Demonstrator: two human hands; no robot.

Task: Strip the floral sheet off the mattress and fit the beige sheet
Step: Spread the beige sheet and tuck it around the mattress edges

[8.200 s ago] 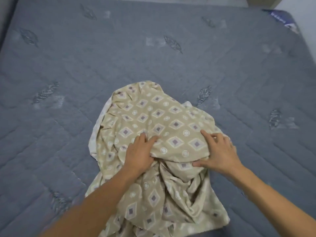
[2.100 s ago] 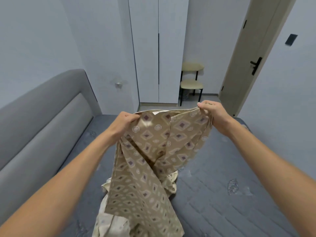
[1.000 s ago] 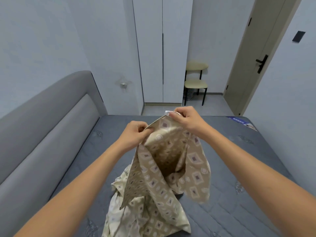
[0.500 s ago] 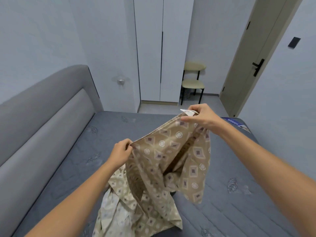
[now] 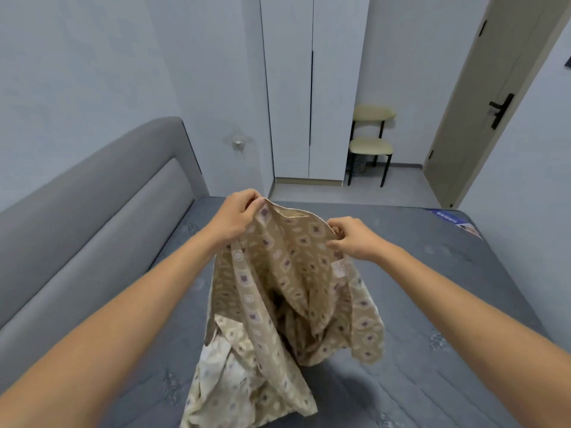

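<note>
Hands held the beige sheet (image 5: 293, 291) up by its hem, left hand (image 5: 236, 216) and right hand (image 5: 352, 237) pinching it to find a corner above the mattress (image 5: 432, 304).

Beige sheet (image 5: 287, 304) lower folds cut off by bottom edge. Left hand (image 5: 234, 217) fingertips buried in cloth. Mattress (image 5: 432, 288) label at far corner too small to read.

Lighting: even, soft, cool-toned indoor light; no glare, source not visible. Shadows: faint, diffuse, beneath the beige sheet (image 5: 287, 307) on the mattress (image 5: 432, 304). Quality: slightly soft throughout; wide-angle bending at the edges, the door (image 5: 482, 97) leaning.
</note>
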